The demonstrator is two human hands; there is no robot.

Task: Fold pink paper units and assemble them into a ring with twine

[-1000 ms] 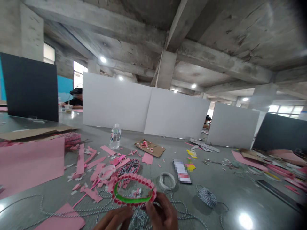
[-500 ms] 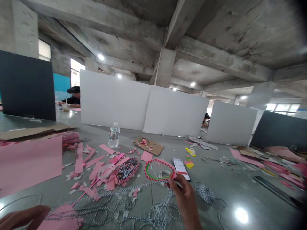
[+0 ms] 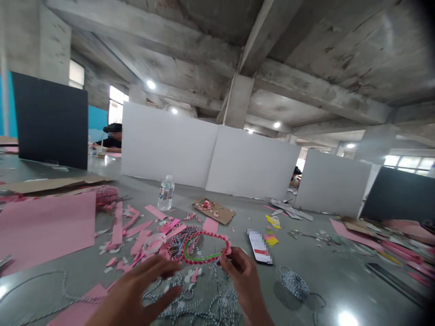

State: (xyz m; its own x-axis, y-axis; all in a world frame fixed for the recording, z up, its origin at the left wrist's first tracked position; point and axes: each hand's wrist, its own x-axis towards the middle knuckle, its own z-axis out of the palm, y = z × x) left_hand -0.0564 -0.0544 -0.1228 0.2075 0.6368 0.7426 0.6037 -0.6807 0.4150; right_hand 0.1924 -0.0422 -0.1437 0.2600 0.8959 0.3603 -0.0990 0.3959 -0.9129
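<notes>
A pink oval ring [image 3: 204,261] with a green inner strip is held up over the table, its right end pinched between the thumb and fingers of my right hand [image 3: 244,276]. My left hand [image 3: 146,285] hovers to the left of the ring, fingers and thumb apart, holding nothing. Behind the ring's left side lies an oval pink-edged piece wound with grey-and-white cord [image 3: 180,242], partly covered. Loose grey-and-white cord [image 3: 217,308] lies tangled on the table below both hands. A wound bundle of the same cord [image 3: 294,283] rests right of my right hand.
Pink paper strips and scraps [image 3: 139,240] litter the left. A water bottle [image 3: 166,194], a cardboard piece [image 3: 214,211] and a phone [image 3: 260,246] stand or lie farther back. Scissors [image 3: 299,234] lie to the right. White panels [image 3: 251,163] line the far side.
My left hand has come in from the lower left toward the ring and no longer has cord at its fingers. My right hand has moved the ring leftward, away from the phone.
</notes>
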